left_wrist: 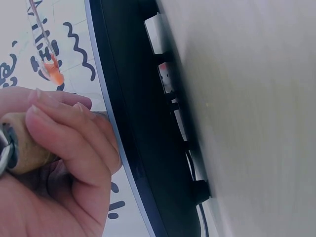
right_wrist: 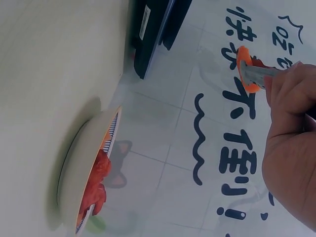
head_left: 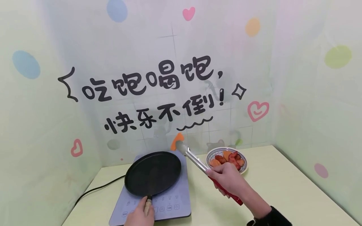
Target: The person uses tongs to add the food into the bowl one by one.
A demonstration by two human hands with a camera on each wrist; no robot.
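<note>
– Head view first, quick: what's where?
– Orange slice (head_left: 177, 138) is up in the air at the tips of the tongs (head_left: 198, 161), nr the far right edge of the black pan (head_left: 152, 172). Can't tell if it's actually over it.
– Hands?
– Right hand (head_left: 230, 179) is curled round the tongs, gripping; left hand (head_left: 138, 216) has the handle (head_left: 148, 203), w/ the pan over the cooker (head_left: 183, 188) on the table (head_left: 277, 188). Plate (head_left: 209, 156) w/ more food (head_left: 234, 160) is just past the right hand.
– Risk?
– Slice prob. drops if the squeeze slackens, b/c only the tips have it. Let go at that spot, it might land beside the pan instead of in it.
– OK, left wrist view?
– Left hand's fingers wrap the wooden handle, cooker's dark side right next to them. Careless tug or twist there could swivel the pan, I'd say. Pan's cooking surface isn't visible from this angle.
– Right wrist?
– Tips pinch the slice, well apart from the plate. Dark-red bit (right_wrist: 259, 62) behind it; can't tell what. Red pieces (right_wrist: 94, 190) show above the plate's rim; arm swinging back too low could clip it, I reckon, & tip stuff out.
</note>
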